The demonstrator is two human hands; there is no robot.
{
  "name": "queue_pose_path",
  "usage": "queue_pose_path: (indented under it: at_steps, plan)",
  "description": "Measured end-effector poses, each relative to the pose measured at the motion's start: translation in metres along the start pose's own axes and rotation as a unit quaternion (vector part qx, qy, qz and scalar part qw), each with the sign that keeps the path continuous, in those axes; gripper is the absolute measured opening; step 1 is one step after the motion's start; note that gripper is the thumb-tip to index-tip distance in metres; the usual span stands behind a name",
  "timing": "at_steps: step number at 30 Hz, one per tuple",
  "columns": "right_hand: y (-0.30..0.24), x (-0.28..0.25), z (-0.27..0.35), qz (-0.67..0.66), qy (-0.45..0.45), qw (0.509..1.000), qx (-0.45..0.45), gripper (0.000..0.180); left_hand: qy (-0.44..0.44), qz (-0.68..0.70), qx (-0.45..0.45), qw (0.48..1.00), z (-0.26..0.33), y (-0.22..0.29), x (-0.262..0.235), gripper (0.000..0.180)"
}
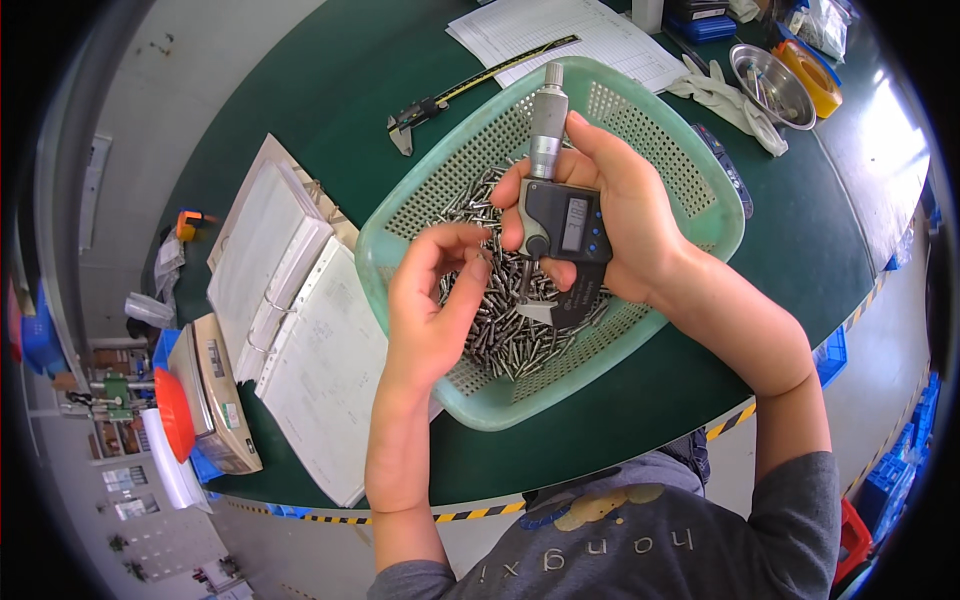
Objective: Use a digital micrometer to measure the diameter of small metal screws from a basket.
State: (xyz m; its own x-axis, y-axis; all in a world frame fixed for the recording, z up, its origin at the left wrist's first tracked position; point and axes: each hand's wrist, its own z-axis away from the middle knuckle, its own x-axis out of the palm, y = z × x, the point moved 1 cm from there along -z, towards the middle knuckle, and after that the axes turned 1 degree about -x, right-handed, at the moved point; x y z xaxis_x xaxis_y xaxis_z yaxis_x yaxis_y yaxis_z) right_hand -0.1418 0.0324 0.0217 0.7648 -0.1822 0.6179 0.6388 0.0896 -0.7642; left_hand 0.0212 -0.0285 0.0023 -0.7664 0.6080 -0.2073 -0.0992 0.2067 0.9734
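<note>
My right hand (pixel 635 205) is wrapped round a digital micrometer (pixel 560 215), its thimble pointing away from me and its grey screen facing up. My left hand (pixel 440 290) is just left of the micrometer, thumb and fingertips brought together in a pinch. Whatever is between those fingertips is too small or too hidden to make out. Beneath both hands stands a pale green perforated plastic basket (pixel 480 408). Heaped inside it are many small shiny metal pins (pixel 512 345), partly covered by my hands and the micrometer.
A digital caliper (pixel 440 103) and printed sheets (pixel 570 35) lie beyond the basket. An open ring binder (pixel 310 350) and a weighing scale (pixel 215 395) are at the left. At the far right sit white gloves (pixel 730 100), a metal bowl (pixel 770 85) and an orange tape dispenser (pixel 812 80).
</note>
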Motion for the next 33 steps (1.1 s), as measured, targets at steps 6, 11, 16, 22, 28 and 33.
queue_pose_path:
  at_steps: [6,11,16,22,28,33]
  plan:
    - [0.001,-0.004,-0.002,-0.008,0.006,1.0,-0.011,0.06,-0.091,0.131,0.026,0.987,0.0,0.001,-0.004,0.013]
    - [0.001,-0.003,0.0,-0.019,0.013,0.999,-0.022,0.059,-0.103,0.104,0.047,0.988,0.001,-0.003,-0.006,0.013]
    - [0.001,-0.003,-0.001,-0.02,0.013,0.999,-0.023,0.06,-0.096,0.074,0.057,0.991,0.0,-0.003,-0.005,0.012]
    - [-0.001,-0.002,0.0,-0.003,0.017,1.0,-0.021,0.059,-0.107,0.076,0.058,0.99,0.0,-0.004,-0.006,0.012]
    - [-0.002,0.0,0.001,0.027,0.023,0.999,-0.018,0.059,-0.072,0.147,-0.018,0.986,0.001,0.004,-0.003,0.016]
    - [-0.002,0.001,0.001,0.021,0.036,0.999,-0.01,0.06,0.027,-0.456,0.093,0.885,0.0,-0.002,0.005,0.025]
